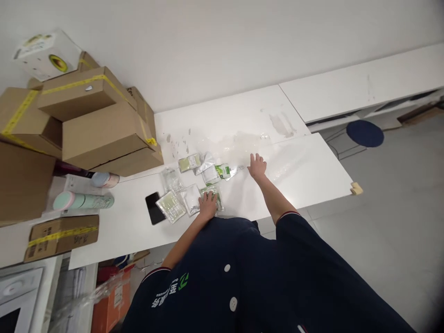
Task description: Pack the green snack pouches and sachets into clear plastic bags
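Observation:
My left hand rests on a green-and-clear packet at the near edge of a group of packets, its fingers spread over it. Beside it lie a silver packet and a pale green packet. Farther back are another green packet, a crumpled silver packet, a white-fronted packet and a green-and-white pouch. My right hand is open, fingers apart, just right of the pouch. Under or near its fingertips spreads thin clear plastic; contact is unclear.
A black phone lies left of the packets on the white table. Stacked cardboard boxes, a mint green bottle and a smaller box stand farther left. A blue stool is beyond the right end.

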